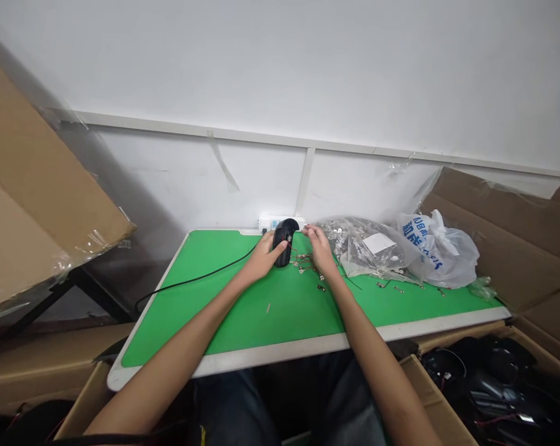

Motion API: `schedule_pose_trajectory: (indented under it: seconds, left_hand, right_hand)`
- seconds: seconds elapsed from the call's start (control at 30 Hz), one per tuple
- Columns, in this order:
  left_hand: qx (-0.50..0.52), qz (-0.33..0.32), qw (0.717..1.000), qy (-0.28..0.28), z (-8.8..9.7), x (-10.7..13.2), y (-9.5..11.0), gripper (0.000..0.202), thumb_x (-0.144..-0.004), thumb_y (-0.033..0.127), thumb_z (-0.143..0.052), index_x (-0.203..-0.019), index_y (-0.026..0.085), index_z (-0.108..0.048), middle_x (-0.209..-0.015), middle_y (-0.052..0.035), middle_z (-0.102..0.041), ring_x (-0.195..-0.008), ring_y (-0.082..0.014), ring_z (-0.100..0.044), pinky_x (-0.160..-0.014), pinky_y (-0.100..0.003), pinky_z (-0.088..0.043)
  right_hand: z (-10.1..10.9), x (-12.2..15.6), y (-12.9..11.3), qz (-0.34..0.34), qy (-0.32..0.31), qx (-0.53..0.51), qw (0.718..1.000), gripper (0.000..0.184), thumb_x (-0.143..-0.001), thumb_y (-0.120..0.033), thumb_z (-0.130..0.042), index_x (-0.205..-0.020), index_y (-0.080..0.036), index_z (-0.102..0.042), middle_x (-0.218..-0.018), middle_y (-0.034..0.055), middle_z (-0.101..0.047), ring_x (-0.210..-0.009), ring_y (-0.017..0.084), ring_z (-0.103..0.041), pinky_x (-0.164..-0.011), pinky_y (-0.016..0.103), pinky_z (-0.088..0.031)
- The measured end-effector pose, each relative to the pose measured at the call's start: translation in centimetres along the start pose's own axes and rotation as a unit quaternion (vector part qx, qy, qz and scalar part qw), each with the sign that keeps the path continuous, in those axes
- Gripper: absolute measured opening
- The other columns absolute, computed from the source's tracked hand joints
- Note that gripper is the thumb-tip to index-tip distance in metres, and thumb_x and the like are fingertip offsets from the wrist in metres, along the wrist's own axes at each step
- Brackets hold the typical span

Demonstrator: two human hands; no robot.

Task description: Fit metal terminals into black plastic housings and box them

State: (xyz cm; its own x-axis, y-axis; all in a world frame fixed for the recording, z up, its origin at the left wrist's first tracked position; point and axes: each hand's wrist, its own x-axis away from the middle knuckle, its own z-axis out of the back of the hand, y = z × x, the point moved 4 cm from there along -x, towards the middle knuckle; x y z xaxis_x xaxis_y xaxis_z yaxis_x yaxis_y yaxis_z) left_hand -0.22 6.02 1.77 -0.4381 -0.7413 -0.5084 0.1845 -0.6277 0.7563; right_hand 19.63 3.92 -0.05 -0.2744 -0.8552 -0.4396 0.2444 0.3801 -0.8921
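A black computer mouse (284, 238) stands on the green mat (224, 297) near the back edge of the table, its black cable (201, 279) trailing off to the left. My left hand (265, 253) is closed around the mouse's left side. My right hand (318, 246) rests just to the right of the mouse, fingers bent over a scatter of small metal parts (304, 260); what the fingertips hold, if anything, is too small to make out.
Clear plastic bags of small parts (363, 248) and a white bag with blue print (440, 248) lie at the right of the mat. A white power strip (268, 222) sits against the wall. Cardboard boxes (451, 396) stand beside the table, the right one holding black parts.
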Motion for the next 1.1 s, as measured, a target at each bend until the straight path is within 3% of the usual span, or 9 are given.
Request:
schedule_pose_trajectory:
  seconds: [0.13,0.27,0.43,0.57,0.73,0.9,1.1]
  left_hand:
    - [-0.013,0.007,0.999,0.032,1.3,-0.1,0.1,0.050,-0.099,0.060,-0.053,-0.116,0.017,-0.072,-0.130,-0.0125,-0.064,-0.127,-0.0292,-0.059,-0.117,-0.044,-0.042]
    - [-0.017,0.012,0.999,0.028,0.9,-0.1,0.1,0.048,-0.096,0.059,-0.057,-0.112,0.017,-0.073,-0.124,-0.0114,-0.069,-0.121,-0.0297,-0.061,-0.113,-0.044,-0.044]
    - [-0.011,0.076,0.997,0.018,0.5,0.2,-0.6,0.048,-0.095,0.058,-0.055,-0.112,0.017,-0.071,-0.104,-0.0080,-0.076,-0.100,-0.0294,-0.068,-0.094,-0.040,-0.052]
    - [-0.031,0.099,0.994,0.026,0.7,0.4,-0.8,0.048,-0.095,0.056,-0.053,-0.115,0.017,-0.071,-0.100,-0.0075,-0.077,-0.093,-0.0289,-0.069,-0.089,-0.038,-0.052]
    - [-0.044,0.099,0.994,0.010,0.5,0.4,-0.9,0.047,-0.094,0.055,-0.054,-0.117,0.017,-0.070,-0.103,-0.0072,-0.077,-0.096,-0.0295,-0.069,-0.091,-0.038,-0.052]
    - [-0.017,0.091,0.996,-0.004,0.1,0.5,-1.4,0.049,-0.092,0.057,-0.058,-0.120,0.018,-0.068,-0.108,-0.0087,-0.076,-0.101,-0.0308,-0.069,-0.095,-0.040,-0.052]
    - [-0.018,0.102,0.994,0.015,0.0,0.6,-2.0,0.048,-0.091,0.052,-0.061,-0.124,0.018,-0.065,-0.115,-0.0094,-0.074,-0.107,-0.0311,-0.067,-0.098,-0.042,-0.052]
  right_hand:
    - [0.8,-0.2,0.4,0.044,-0.061,0.183,0.980,0.027,-0.089,-0.030,-0.059,-0.110,-0.022,-0.074,-0.122,0.0087,-0.075,-0.121,0.028,-0.064,-0.112,0.047,-0.045]
    - [0.9,0.2,0.0,0.097,-0.120,0.283,0.947,0.031,-0.082,-0.013,-0.058,-0.105,-0.022,-0.077,-0.115,0.0078,-0.077,-0.120,0.028,-0.063,-0.116,0.048,-0.041]
    - [0.5,0.7,-0.5,0.093,-0.188,0.300,0.930,0.025,-0.083,-0.018,-0.066,-0.105,-0.023,-0.077,-0.117,0.0076,-0.076,-0.121,0.030,-0.062,-0.117,0.051,-0.038]
    - [0.4,1.2,-0.5,0.078,-0.236,0.308,0.918,0.019,-0.082,-0.027,-0.076,-0.101,-0.026,-0.079,-0.121,0.0084,-0.073,-0.131,0.032,-0.055,-0.118,0.051,-0.035]
    - [0.3,1.7,-0.2,0.057,-0.264,0.315,0.910,0.029,-0.075,-0.033,-0.085,-0.103,-0.027,-0.079,-0.132,0.0110,-0.067,-0.140,0.036,-0.047,-0.118,0.054,-0.036]
    - [0.1,1.7,-0.1,0.052,-0.287,0.289,0.912,0.023,-0.079,-0.025,-0.081,-0.102,-0.026,-0.078,-0.127,0.0087,-0.071,-0.135,0.033,-0.054,-0.119,0.052,-0.036]
    - [0.9,1.7,-0.6,0.021,-0.316,0.213,0.924,0.009,-0.085,-0.025,-0.076,-0.093,-0.026,-0.075,-0.116,0.0066,-0.075,-0.121,0.031,-0.066,-0.105,0.045,-0.051]
